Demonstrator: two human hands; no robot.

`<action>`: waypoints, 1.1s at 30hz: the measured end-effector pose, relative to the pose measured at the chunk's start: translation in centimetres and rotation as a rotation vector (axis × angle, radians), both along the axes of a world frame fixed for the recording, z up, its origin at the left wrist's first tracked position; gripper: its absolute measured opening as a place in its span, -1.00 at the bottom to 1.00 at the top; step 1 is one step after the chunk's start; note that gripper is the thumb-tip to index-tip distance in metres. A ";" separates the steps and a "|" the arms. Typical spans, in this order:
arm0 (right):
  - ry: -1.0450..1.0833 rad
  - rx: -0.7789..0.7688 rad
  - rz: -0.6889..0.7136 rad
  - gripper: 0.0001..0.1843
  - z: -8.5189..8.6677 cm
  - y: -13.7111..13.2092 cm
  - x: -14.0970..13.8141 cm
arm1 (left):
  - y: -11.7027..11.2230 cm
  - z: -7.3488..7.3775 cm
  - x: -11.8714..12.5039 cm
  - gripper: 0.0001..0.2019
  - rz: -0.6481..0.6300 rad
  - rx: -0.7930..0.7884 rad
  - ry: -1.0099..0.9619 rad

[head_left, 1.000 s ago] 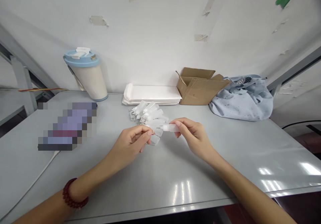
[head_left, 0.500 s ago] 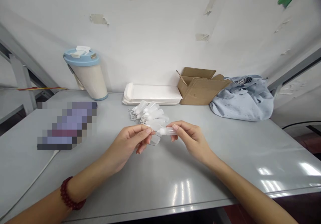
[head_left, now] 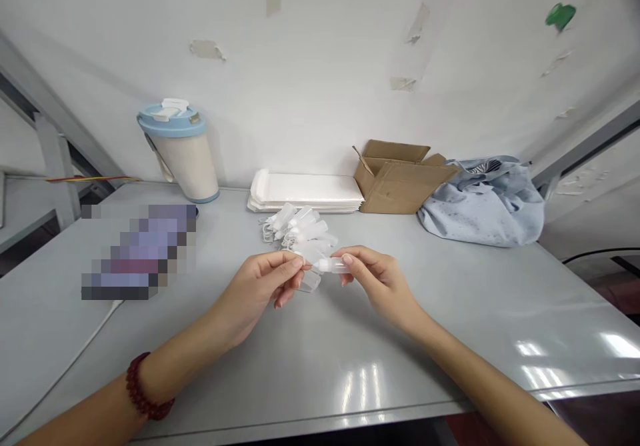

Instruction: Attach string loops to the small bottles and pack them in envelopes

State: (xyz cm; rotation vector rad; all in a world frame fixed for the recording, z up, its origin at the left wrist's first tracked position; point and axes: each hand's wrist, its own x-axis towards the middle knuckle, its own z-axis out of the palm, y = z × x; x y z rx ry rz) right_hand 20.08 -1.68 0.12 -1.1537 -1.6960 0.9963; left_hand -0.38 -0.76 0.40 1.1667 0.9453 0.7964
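Note:
My right hand (head_left: pixel 383 279) pinches a small translucent squeeze bottle (head_left: pixel 334 265) by its base end between thumb and fingers. The bottle lies level, with its white pointed nozzle facing left. My left hand (head_left: pixel 273 276) is closed in a pinch at the nozzle's tip; what its fingertips hold is too small and covered to make out. Just behind the hands lies a pile of similar little bottles (head_left: pixel 303 225), some with white loops at their ends. One more clear bottle (head_left: pixel 309 282) shows partly below the held one.
White flat packets (head_left: pixel 310 186) are stacked at the wall, beside an open cardboard box (head_left: pixel 400 183) and a light blue cloth bag (head_left: pixel 485 206). A cream tumbler (head_left: pixel 185 159) with a blue lid stands back left. A blurred-out device (head_left: pixel 145 253) with a cable lies on the grey table (head_left: pixel 280 379).
The bottle's nozzle and my left fingertips have come closer together, and the thin dark line between them shows less. The whole view has shifted slightly; other things stay put.

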 end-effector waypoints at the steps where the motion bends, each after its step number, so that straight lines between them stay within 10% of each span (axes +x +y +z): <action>1: -0.007 0.019 -0.004 -0.71 -0.1 0.0 0.0 | 0.0 0.0 0.0 -0.66 0.008 0.005 0.004; 33: -0.200 0.313 0.017 -0.74 -1.6 -0.8 -1.1 | -0.5 -1.3 0.3 -0.70 0.067 0.116 0.201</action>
